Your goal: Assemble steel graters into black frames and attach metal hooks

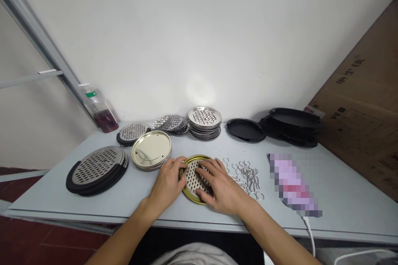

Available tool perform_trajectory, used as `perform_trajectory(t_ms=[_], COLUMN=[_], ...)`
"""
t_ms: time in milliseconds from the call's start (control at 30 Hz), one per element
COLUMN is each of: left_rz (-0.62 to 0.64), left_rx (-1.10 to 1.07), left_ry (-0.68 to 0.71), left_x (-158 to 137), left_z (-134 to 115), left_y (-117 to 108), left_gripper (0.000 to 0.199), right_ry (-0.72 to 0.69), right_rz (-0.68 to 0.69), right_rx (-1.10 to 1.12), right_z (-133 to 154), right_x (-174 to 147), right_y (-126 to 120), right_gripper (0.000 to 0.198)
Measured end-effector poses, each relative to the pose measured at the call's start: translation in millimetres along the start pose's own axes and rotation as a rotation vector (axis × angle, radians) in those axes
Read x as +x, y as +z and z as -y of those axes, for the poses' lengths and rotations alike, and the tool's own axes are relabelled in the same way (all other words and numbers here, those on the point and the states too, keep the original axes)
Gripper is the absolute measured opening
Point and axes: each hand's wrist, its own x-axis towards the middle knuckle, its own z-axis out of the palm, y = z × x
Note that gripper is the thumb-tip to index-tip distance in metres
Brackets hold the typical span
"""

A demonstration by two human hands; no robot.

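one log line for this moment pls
left hand: steadies gold round rim | right hand: flat on perforated metal disc | beside: loose wire rings

A small, makeshift assembly workshop is being shown. Batches of identical parts are being kept in stacks along the far edge of a plain grey table (46, 198): perforated metal discs (204, 122), gold-toned lids (151, 155), black plastic bases (292, 126). Loose wire rings (247, 176) are being heaped mid-table, and cardboard cartons (363, 103) are being stored against the bare wall.
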Motion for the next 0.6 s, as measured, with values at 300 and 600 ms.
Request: perform_trajectory(t_ms=[300, 600], left_rz=[0.011, 0.018], left_rx=[-0.013, -0.003], left_ry=[-0.029, -0.036], left_x=[1.2, 2.4], left_z=[2.1, -0.2], left_y=[-0.4, -0.9], left_gripper=[0.048, 0.045], right_ry=[-0.015, -0.016], right_rz=[0.0, -0.016], right_rx=[0.018, 0.031], right_z=[-0.3, 0.2], right_x=[0.6, 1.2], right_y=[0.8, 0.1], right_gripper=[0.046, 0.044])
